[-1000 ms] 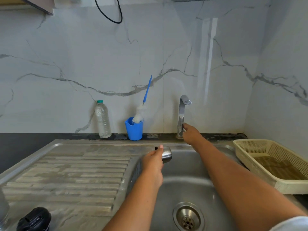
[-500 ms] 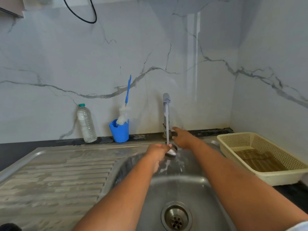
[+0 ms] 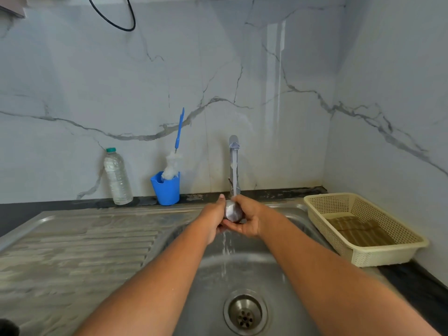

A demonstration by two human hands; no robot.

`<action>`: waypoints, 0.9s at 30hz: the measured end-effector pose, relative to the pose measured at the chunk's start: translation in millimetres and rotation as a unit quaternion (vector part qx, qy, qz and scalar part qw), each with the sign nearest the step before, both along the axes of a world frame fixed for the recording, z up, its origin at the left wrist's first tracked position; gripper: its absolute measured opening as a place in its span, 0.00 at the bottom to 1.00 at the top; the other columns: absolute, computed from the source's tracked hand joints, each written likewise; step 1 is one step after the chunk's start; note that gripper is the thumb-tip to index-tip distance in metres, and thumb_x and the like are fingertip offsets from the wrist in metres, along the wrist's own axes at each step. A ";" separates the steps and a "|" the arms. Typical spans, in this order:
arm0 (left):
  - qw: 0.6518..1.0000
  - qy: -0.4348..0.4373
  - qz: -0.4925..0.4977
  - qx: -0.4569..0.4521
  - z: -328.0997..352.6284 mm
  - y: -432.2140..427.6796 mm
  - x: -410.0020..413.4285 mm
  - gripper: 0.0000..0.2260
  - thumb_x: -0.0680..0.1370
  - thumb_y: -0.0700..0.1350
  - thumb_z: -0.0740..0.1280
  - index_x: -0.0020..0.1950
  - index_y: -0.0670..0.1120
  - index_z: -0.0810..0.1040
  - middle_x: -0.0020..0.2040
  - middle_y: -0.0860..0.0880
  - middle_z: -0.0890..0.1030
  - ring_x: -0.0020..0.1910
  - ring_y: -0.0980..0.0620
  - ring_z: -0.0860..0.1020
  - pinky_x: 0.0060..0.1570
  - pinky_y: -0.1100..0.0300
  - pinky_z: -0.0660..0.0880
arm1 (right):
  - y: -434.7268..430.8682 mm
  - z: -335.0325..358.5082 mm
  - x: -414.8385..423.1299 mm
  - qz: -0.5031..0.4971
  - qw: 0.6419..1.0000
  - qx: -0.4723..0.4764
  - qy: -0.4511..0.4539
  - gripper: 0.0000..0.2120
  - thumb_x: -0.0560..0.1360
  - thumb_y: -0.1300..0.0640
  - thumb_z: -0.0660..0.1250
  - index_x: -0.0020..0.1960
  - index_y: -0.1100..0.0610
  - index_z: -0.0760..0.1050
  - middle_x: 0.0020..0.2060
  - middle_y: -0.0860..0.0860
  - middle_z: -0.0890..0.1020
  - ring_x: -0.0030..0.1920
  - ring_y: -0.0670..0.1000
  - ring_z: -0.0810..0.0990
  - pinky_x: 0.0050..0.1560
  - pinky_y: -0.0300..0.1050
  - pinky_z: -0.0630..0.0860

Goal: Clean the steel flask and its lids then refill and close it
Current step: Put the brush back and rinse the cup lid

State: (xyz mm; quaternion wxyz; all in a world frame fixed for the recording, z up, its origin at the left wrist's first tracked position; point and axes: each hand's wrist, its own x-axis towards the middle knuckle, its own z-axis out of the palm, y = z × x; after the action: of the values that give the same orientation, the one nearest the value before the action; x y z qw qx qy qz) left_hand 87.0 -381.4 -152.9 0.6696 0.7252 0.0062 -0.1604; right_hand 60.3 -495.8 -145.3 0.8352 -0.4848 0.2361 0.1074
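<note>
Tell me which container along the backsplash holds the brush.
The blue cup, right of the clear water bottle; the blue-handled brush stands in it.

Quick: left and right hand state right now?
Left hand: gripping the steel lid.
Right hand: gripping the same lid, cupped underneath it.

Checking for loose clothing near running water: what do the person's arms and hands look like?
The left forearm and right forearm are bare to the frame edge: no sleeves, gloves, watch or bracelets show. The left hand and right hand carry no visible rings.
</note>
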 end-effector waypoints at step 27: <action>0.996 -0.048 -0.072 -0.031 -8.4 10.8 10.2 0.13 0.85 0.39 0.65 0.69 0.42 0.76 0.61 0.40 0.82 0.59 0.43 0.83 0.52 0.56 0.81 | -20.5 -27.5 -19.3 -0.019 0.827 -0.519 -0.214 0.32 0.63 0.59 0.84 0.63 0.52 0.75 0.54 0.47 0.82 0.56 0.50 0.80 0.59 0.47 0.79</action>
State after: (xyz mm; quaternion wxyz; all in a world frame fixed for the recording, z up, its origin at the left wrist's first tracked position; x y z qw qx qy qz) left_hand 97.2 -370.5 -161.3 0.6779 0.7097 -0.0831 -0.1730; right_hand 41.0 -516.3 -172.8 0.4922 -0.8530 0.0813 -0.1533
